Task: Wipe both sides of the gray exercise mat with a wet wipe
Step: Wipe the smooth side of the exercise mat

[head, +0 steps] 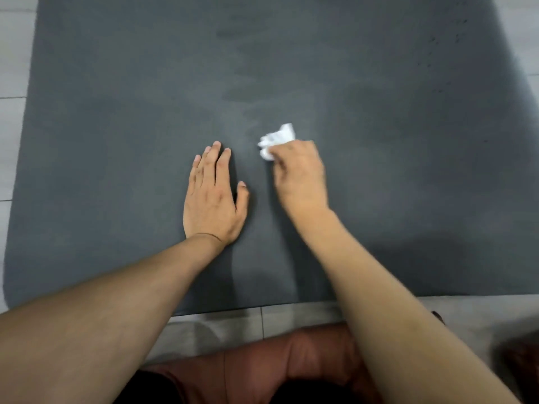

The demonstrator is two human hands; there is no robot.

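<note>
The gray exercise mat (116, 112) lies flat on the floor and fills most of the view. My left hand (213, 196) rests palm down on the mat near its middle, fingers spread and holding nothing. Just to its right, my right hand (300, 176) grips a crumpled white wet wipe (277, 139) and presses it against the mat. The wipe sticks out past my fingertips. Faint damp streaks show on the mat beyond the hands.
Light floor tiles (11, 118) border the mat on the left, right and near side. My knees in reddish-brown trousers (280, 357) are at the mat's near edge (233, 309). A dark object (522, 354) sits at the bottom right.
</note>
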